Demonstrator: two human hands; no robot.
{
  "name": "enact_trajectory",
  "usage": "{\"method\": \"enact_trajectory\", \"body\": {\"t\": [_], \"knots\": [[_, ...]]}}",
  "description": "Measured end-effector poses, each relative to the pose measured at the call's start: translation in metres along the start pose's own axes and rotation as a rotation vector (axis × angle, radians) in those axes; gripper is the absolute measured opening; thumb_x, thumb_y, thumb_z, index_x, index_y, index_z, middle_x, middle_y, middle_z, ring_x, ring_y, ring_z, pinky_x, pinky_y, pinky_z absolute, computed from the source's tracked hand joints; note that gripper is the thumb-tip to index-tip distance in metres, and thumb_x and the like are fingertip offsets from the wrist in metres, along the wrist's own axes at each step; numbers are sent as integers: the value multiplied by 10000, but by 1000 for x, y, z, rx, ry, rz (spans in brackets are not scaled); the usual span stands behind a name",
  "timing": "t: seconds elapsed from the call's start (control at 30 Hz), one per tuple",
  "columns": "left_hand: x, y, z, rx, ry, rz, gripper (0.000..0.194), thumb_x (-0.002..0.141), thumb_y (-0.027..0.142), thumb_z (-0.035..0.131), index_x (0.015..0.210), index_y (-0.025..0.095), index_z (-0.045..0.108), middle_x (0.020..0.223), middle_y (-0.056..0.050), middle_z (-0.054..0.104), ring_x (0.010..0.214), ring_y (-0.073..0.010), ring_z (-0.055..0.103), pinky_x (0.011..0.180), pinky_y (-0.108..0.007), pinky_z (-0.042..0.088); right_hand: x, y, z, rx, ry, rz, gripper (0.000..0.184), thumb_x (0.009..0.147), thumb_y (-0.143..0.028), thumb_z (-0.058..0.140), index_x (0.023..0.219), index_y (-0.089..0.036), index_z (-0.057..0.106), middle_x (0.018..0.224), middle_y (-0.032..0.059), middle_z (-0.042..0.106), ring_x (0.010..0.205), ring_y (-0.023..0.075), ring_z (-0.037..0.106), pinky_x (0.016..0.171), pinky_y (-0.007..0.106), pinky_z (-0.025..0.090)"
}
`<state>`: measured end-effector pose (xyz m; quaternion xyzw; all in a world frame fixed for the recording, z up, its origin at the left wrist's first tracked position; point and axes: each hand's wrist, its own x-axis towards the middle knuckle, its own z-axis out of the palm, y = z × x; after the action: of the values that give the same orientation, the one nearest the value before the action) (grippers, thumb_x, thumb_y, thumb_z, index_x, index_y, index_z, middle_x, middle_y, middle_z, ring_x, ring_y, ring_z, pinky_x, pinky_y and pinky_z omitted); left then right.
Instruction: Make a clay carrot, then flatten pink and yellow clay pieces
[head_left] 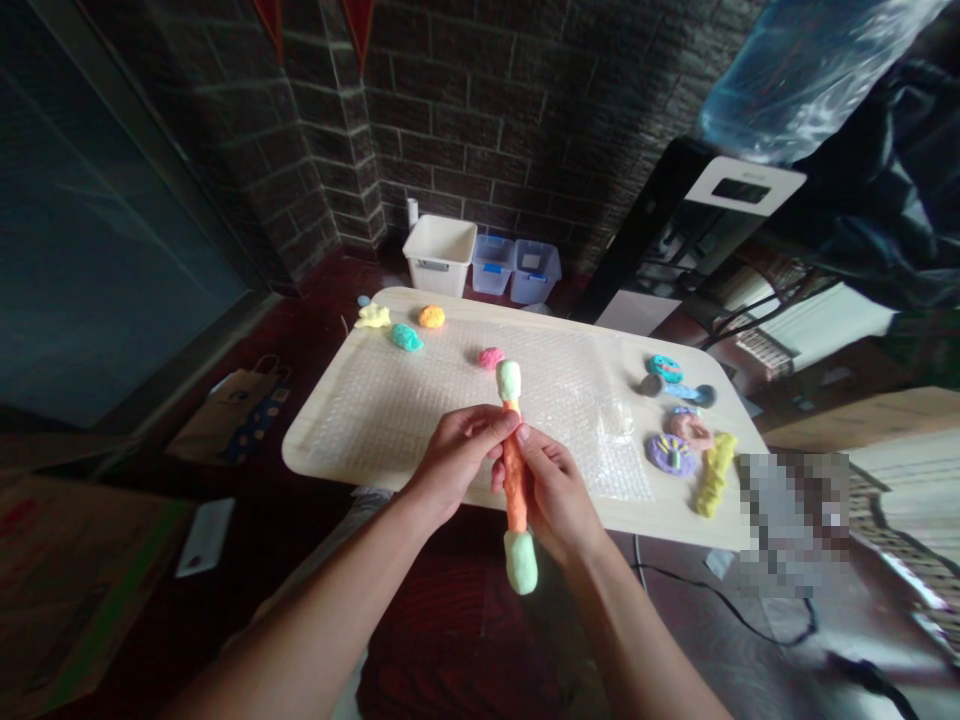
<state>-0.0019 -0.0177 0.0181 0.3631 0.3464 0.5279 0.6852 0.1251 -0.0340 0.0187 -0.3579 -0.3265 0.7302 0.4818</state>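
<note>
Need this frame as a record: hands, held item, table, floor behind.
left_hand: left hand pinching the orange stick
right_hand: right hand gripping the same stick
held_item: orange shaft, pale green lump on each end, held up over the table's near edge
table: pale table, bubble wrap across much of it
table_left: yellow piece, teal lump, orange lump
table_right: blue-grey dumbbell shape, purple disc, yellow bar, others
floor_behind: white bin, two clear tubs

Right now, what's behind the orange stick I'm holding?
Behind the orange stick: bubble wrap on the table, a pink lump near the stick's upper end, and dark floor lower down. What the stick and your fingers cover can't be seen.
</note>
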Motion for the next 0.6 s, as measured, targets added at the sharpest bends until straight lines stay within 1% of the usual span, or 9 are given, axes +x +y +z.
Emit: {"method": "enact_trajectory", "body": {"t": [0.1,0.2,0.23,0.3,0.4,0.5,0.6], "knots": [[-2,2,1,-9,1,-48,391,837,518,847,885,140,758,529,58,511,367,-53,417,349,-181,343,-1,-1,1,40,-20,59,425,836,-578,853,818,-163,764,679,62,740,659,197,730,534,255,543],[-4,3,0,-39,31,-96,408,790,531,882,877,162,731,505,77,506,311,-48,343,298,-190,272,-2,-2,3,42,-70,138,486,865,-651,787,842,-167,757,686,74,741,720,235,743,645,338,607],[-3,3,0,-34,41,-93,410,783,533,887,856,167,718,486,82,498,299,-48,327,292,-192,255,-2,-2,4,27,-87,137,509,881,-674,757,835,-167,755,698,81,744,750,245,746,688,362,617],[-2,3,-2,-8,57,-61,413,794,544,876,825,167,709,434,88,465,291,-52,321,301,-190,246,-2,-2,6,-29,-113,89,543,905,-701,712,794,-171,749,718,92,747,811,259,748,758,385,619],[-1,2,-3,28,45,-18,440,834,577,830,867,145,750,420,76,466,321,-54,352,343,-187,268,-1,-2,9,-98,-110,7,560,911,-709,699,723,-183,736,728,96,748,866,268,744,804,385,609],[-2,3,-3,35,-6,-52,439,867,549,808,976,124,792,436,85,439,368,-37,336,391,-169,277,0,-1,10,-60,-74,-9,539,886,-695,730,691,-192,723,720,92,746,873,274,744,803,389,609],[-4,6,-2,-3,-23,-108,407,856,490,833,1033,126,793,437,110,384,370,-32,281,386,-165,268,-1,-2,8,-29,-78,39,545,874,-707,729,729,-182,733,699,92,747,851,277,755,813,405,613]]}}
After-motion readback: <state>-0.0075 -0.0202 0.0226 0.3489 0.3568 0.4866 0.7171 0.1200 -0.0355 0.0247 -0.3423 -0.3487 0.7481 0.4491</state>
